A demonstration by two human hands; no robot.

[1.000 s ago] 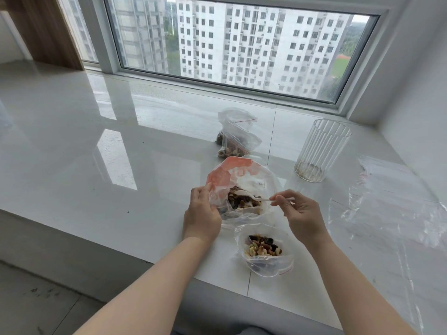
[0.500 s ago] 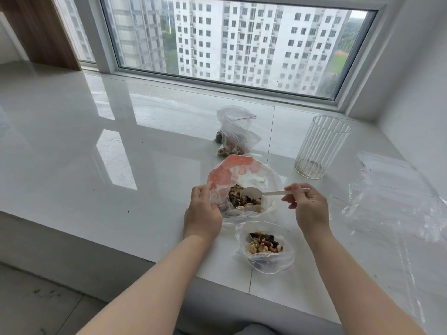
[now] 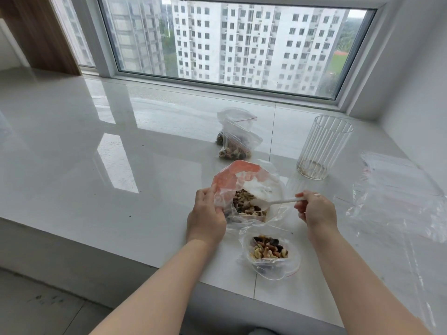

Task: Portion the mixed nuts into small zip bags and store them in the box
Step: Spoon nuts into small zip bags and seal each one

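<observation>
A large clear bag with an orange top (image 3: 238, 174) holds mixed nuts (image 3: 245, 204) on the white sill. My left hand (image 3: 205, 216) grips its left edge and keeps it open. My right hand (image 3: 316, 211) pinches the handle of a white plastic spoon (image 3: 278, 202), whose bowl lies in the nuts inside the bag. Just in front stands a small open zip bag (image 3: 272, 257), part filled with nuts. Two filled small zip bags (image 3: 238, 141) lie further back towards the window.
A clear ribbed cylindrical container (image 3: 323, 147) stands at the right, with crumbs at its bottom. Loose clear plastic bags (image 3: 399, 194) are spread at the far right. The sill's front edge (image 3: 96, 240) drops to a grey floor on the left.
My right hand has shifted right and up a little, and the spoon's bowl has gone deeper into the nuts in the large bag. My left hand keeps its hold.
</observation>
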